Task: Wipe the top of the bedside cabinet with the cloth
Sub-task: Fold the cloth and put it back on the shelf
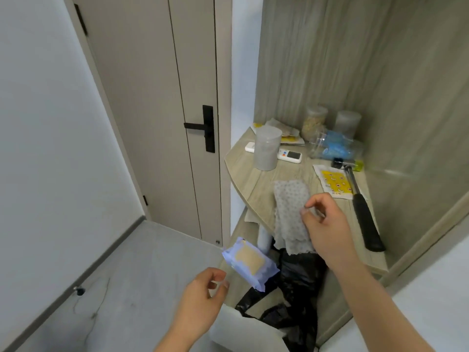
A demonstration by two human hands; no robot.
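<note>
The bedside cabinet's curved wooden top [253,184] stands in a corner at the right. A grey dotted cloth [289,199] lies on it and hangs over its front edge. My right hand [327,224] is over the cloth's right side, thumb and forefinger pinching its edge. My left hand [200,298] is lower left, off the cabinet, fingers loosely curled and holding nothing. Just beyond its fingertips is a pale purple pack of wipes [250,262], tilted, below the cabinet top.
On the top are a grey tub [266,148], a white remote [289,154], two jars [313,121], a bag of blue items [335,148], a yellow packet [335,184] and a black-handled hammer [365,219]. A black bag [299,288] sits below. A closed door [157,123] is left.
</note>
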